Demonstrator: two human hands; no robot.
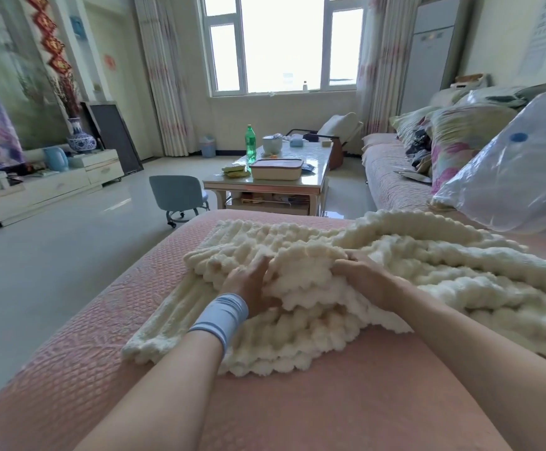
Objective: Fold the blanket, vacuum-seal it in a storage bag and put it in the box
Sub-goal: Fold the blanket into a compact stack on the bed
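- Pink quilted sofa cover (297, 402) carries the work, in a bright living room.
- Left hand (252, 288) and right hand (362, 278) both grip one bunched edge of the cream blanket (297, 320), fingers closed into the pile.
- Folding is under way: the blanket is partly layered, its far side still rumpled.
- Next, I judge, that edge needs laying flat and square.
- Right of the blanket lies a clear storage bag (509, 177); beyond the blanket, a box (276, 169) sits on the desk (317, 157).
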